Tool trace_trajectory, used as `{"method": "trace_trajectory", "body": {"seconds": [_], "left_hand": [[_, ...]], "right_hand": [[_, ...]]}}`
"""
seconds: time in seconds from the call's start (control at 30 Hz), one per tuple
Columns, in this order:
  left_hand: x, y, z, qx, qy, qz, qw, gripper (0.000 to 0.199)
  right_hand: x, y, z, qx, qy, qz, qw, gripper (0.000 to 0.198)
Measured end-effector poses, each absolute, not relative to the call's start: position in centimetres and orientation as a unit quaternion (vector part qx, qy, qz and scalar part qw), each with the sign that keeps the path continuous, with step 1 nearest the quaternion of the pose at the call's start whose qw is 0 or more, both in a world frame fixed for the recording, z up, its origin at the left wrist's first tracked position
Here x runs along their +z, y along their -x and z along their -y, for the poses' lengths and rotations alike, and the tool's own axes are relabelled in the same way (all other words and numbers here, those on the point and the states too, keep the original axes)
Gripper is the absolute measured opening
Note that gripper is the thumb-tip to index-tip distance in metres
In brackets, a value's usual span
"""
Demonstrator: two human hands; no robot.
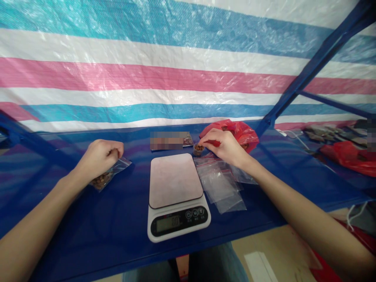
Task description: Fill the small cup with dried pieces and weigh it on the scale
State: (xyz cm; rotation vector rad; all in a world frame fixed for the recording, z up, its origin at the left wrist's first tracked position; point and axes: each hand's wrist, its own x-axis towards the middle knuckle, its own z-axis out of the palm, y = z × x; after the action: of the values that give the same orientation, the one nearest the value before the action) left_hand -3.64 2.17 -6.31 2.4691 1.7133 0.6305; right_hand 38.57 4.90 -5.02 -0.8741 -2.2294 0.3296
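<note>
My left hand (102,156), its fingers curled closed, is at a clear zip bag (102,179) with small brown pieces inside, left of the scale. The fist covers part of the bag, so the exact grip is hidden. To the right, my right hand (225,145) pinches at the rim of a small clear cup (198,150) filled with brown pieces. Between the hands sits a white kitchen scale (176,184), its pan bare and its display reading about 0.0. Flat clear zip bags (221,186) lie overlapped beside the scale, below my right hand.
Behind my right hand is an open red plastic bag (248,133). A flat packet (188,139), partly blurred, lies behind the scale on the blue table (123,235). Blue metal struts (311,66) rise at the right before a striped sheet (147,78). Another red bag (352,156) lies farther right.
</note>
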Motion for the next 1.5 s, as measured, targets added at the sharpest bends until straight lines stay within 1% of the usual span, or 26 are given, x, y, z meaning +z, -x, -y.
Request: {"method": "trace_trajectory", "body": {"seconds": [0.17, 0.43, 0.63, 0.7, 0.77, 0.8, 0.93, 1.0, 1.2, 1.3, 1.4, 1.5], "left_hand": [[-6.2, 3.6, -2.2, 0.203, -0.807, -0.554, 0.032, 0.024], [-6.1, 3.6, -2.2, 0.208, -0.807, -0.553, 0.026, 0.024], [-6.0, 3.4, -1.9, 0.21, -0.803, -0.557, 0.03, 0.023], [-5.9, 3.4, -1.9, 0.207, -0.8, -0.562, 0.032, 0.023], [-5.8, 3.3, -1.8, 0.203, -0.797, -0.568, 0.037, 0.022], [-5.8, 3.3, -1.8, 0.202, -0.796, -0.569, 0.039, 0.022], [-5.7, 3.2, -1.7, 0.204, -0.795, -0.57, 0.042, 0.022], [-5.7, 3.3, -1.7, 0.203, -0.796, -0.569, 0.041, 0.022], [-5.8, 3.2, -1.8, 0.198, -0.8, -0.564, 0.045, 0.022], [-5.9, 3.3, -1.8, 0.199, -0.8, -0.565, 0.043, 0.021], [-5.9, 3.3, -1.8, 0.199, -0.801, -0.563, 0.043, 0.021], [-5.9, 3.3, -1.8, 0.198, -0.8, -0.565, 0.043, 0.021]], "right_hand": [[-5.2, -38.5, -5.0, 0.122, 0.343, 0.858, 0.361, 0.022], [-5.8, -38.8, -5.4, 0.11, 0.333, 0.873, 0.339, 0.027], [-5.2, -38.6, -5.0, 0.116, 0.331, 0.861, 0.368, 0.025], [-5.1, -38.5, -5.0, 0.117, 0.333, 0.856, 0.379, 0.021], [-5.3, -38.6, -5.2, 0.117, 0.339, 0.857, 0.369, 0.016], [-5.5, -38.6, -5.3, 0.117, 0.344, 0.86, 0.358, 0.017], [-6.3, -38.8, -5.8, 0.104, 0.365, 0.875, 0.299, 0.041], [-6.5, -38.9, -5.9, 0.097, 0.37, 0.878, 0.287, 0.043], [-6.4, -38.6, -5.8, 0.11, 0.371, 0.875, 0.291, 0.019], [-6.4, -38.4, -5.6, 0.13, 0.373, 0.87, 0.294, 0.015], [-6.7, -38.4, -5.6, 0.122, 0.38, 0.87, 0.29, 0.022], [-7.2, -38.5, -5.9, 0.11, 0.389, 0.87, 0.28, 0.037]]}}
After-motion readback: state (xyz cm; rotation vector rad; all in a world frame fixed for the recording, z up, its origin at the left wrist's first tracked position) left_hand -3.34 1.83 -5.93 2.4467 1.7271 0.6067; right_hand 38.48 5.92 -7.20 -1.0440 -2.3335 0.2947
